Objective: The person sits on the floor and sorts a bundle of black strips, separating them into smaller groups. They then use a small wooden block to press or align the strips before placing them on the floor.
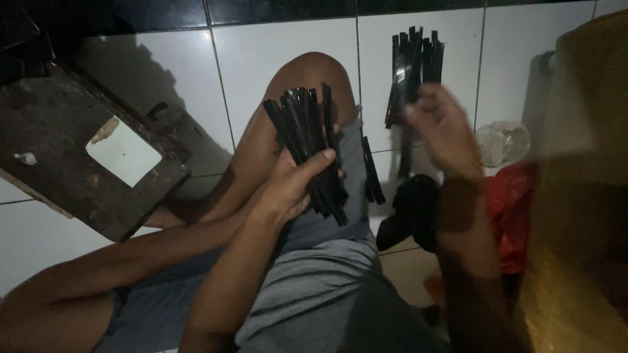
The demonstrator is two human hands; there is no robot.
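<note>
White glossy floor tiles (288, 59) with dark grout lines, dimly lit, a band of black tiles (163, 12) along the far edge. Seated on that floor, knees bent, grey shorts (314, 287) over the lap.

Left hand (291, 186): fingers curled and pressed together around a bundle of thin black glossy plastic strips (311, 140), thumb laid across the front of the bundle, strips fanning upward past the fingertips and jutting a little below the heel of the palm. Bundle held above the raised knee (314, 72), tilted slightly to the left.

Right hand (441, 131): blurred, fingers closed on a second bunch of black strips (413, 65) (exact grip cannot be told through the blur), strip ends rising well above the fingertips against the white tile. Both bunches apart, not touching.

Between the two hands, below the fingers: a few loose black strips (371, 173) lying against the edge of the shorts. Under the right wrist: a dark cloth-like lump (412, 212), and beyond it, away from the fingers to the right, a red plastic bag (513, 209) and a crumpled pale clear bag (502, 142). Far right: a large blurred yellowish-brown shape (582, 196), close to the camera.

Well to the left of the left fingers: a worn dark wooden board (59, 150) with a rectangular cut-out showing white tile through it.
</note>
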